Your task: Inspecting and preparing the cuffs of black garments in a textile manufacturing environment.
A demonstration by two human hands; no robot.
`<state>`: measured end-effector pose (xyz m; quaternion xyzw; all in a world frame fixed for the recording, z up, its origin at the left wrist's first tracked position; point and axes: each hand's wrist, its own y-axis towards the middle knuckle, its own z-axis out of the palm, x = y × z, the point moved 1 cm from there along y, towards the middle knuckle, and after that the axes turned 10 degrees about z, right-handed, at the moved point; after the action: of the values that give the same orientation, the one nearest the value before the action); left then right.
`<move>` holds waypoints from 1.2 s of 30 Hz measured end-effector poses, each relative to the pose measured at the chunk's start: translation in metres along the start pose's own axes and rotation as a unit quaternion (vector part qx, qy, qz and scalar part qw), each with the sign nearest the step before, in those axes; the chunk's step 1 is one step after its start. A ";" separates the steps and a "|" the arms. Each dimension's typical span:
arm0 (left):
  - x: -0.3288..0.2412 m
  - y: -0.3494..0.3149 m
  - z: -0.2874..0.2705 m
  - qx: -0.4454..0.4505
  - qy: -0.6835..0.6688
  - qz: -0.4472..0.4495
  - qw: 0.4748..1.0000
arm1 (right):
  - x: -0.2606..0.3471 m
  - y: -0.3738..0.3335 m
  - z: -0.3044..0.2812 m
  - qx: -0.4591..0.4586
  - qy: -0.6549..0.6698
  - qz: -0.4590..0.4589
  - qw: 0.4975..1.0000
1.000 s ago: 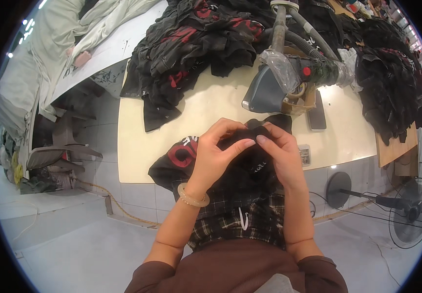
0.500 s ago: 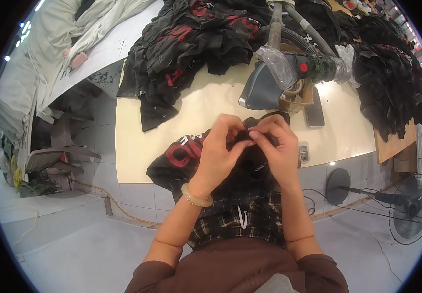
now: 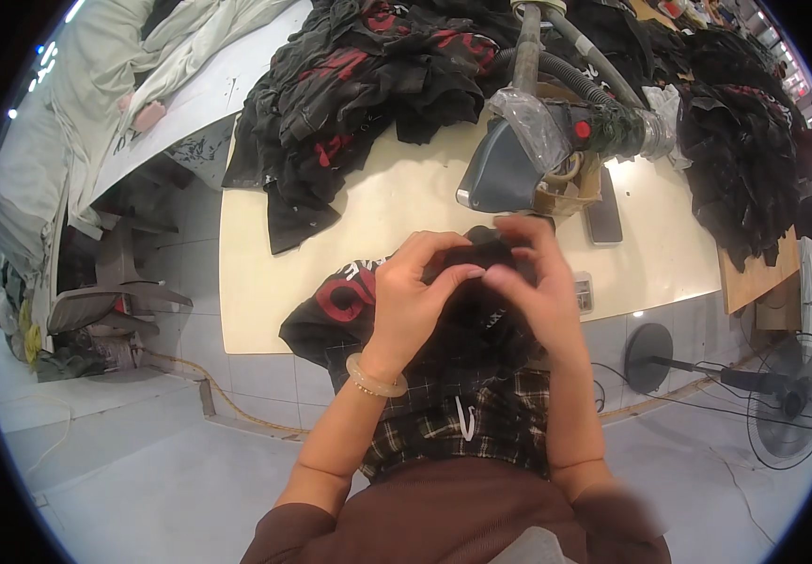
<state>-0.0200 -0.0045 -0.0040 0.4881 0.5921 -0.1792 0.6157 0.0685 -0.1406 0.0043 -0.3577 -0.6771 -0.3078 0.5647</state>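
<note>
A black garment with red lettering (image 3: pixel 345 301) hangs over the near edge of a cream table (image 3: pixel 406 197) and onto my lap. My left hand (image 3: pixel 411 301), with a pale bracelet at the wrist, pinches a bunched part of it. My right hand (image 3: pixel 533 282) grips the same bunch from the right, fingertips meeting the left hand's. Both hands sit close together just in front of a grey steam iron (image 3: pixel 505 169).
A big heap of black and red garments (image 3: pixel 359 89) covers the table's far left. More dark garments (image 3: pixel 740 150) lie at the far right. A phone (image 3: pixel 603 216) lies by the iron, hoses (image 3: pixel 566 66) rise behind it. A floor fan (image 3: pixel 787 399) stands at lower right.
Both hands stayed on the black garment and drew closer together, working the bunched cloth. The garment's red lettering shows more at the table edge.
</note>
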 end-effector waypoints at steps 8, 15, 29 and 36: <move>0.009 0.009 -0.003 -0.032 -0.078 -0.025 0.996 | -0.015 0.000 0.015 -0.007 0.116 0.048 0.992; 0.006 0.016 -0.003 -0.029 -0.096 -0.016 0.995 | -0.014 0.002 0.021 -0.056 0.111 -0.016 0.992; 0.009 0.016 -0.010 0.048 -0.098 -0.015 0.994 | -0.006 0.006 0.016 -0.049 -0.072 -0.114 0.990; 0.002 0.017 -0.014 0.067 -0.091 -0.106 0.988 | -0.008 0.005 0.015 -0.050 -0.042 -0.012 0.998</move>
<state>-0.0141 0.0153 0.0028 0.4442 0.5687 -0.3269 0.6103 0.0655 -0.1263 -0.0058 -0.3897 -0.6880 -0.3326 0.5139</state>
